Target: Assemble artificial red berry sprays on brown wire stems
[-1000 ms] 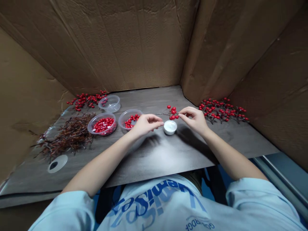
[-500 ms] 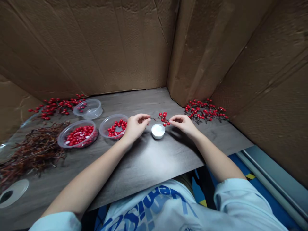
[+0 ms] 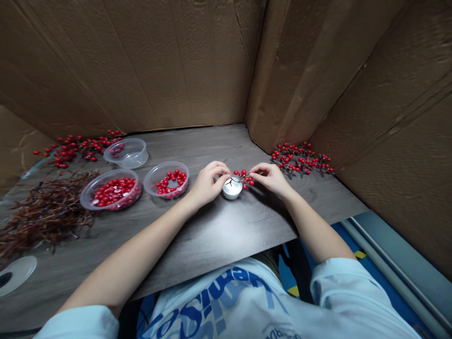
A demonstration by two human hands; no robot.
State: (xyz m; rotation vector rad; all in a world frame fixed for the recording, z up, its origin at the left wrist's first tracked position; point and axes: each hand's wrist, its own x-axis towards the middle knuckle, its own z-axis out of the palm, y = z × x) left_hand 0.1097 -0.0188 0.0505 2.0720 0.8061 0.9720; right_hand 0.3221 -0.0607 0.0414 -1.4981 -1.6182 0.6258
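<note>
Nearest the chest: a light blue printed T-shirt (image 3: 219, 301), with both forearms angled inward from it, a posture that brings the hands together over the centre of the board. Right hand (image 3: 271, 180): thumb and forefinger closed in a firm pinch on the thin dark stem of a red-berry sprig (image 3: 242, 178), other fingers loosely curled, a grip suited to steadying so slender a stem. Left hand (image 3: 208, 184): fingers curled and almost closed, tips at the sprig's forked end; any actual hold on the stem not confirmable from this view. Sprig position: level and just above a small white cup (image 3: 232, 189), forked end over the cup, berries toward the right hand. Beyond the hands, on a dark wood-grain board (image 3: 215, 235): a clear plastic tub (image 3: 146, 183) and a fuller clear tub (image 3: 82, 200) of loose red berries, both within easy reach on the left. Farther left: a third clear tub (image 3: 139, 157) with few berries, a heap of bare brown stems (image 3: 49, 212), a white disc (image 3: 16, 273) with a dark hole, and loose berry sprigs (image 3: 79, 146). Back right: more berry sprigs (image 3: 302, 160). Farthest: corrugated cardboard walls (image 3: 141, 70), enclosing the work area.
</note>
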